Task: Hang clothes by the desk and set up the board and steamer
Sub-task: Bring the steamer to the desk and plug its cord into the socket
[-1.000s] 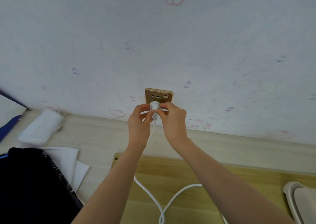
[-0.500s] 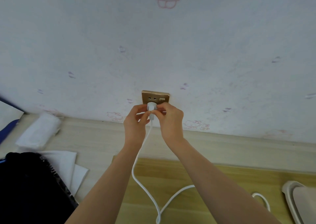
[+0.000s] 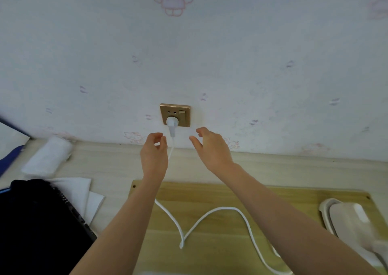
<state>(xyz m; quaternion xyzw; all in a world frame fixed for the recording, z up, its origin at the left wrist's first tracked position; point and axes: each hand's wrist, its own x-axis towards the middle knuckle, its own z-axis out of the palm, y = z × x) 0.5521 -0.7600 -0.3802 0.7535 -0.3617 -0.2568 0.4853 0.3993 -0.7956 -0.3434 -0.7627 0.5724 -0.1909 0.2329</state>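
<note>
Our left hand (image 3: 154, 155) and right hand (image 3: 212, 148) hover empty, apart, below the plug (image 3: 172, 122) in the wall socket (image 3: 184, 118). The steamer (image 3: 352, 222) lies at right; we'd grip its rigid body, not the limp cord (image 3: 210, 212).

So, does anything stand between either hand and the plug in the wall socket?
Nothing visible. The plug sits in the socket; the left hand and right hand hover open just below it.

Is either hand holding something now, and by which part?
Nothing is held. The left hand and the right hand are both open, just below the white plug, which sits in the gold wall socket.
</note>
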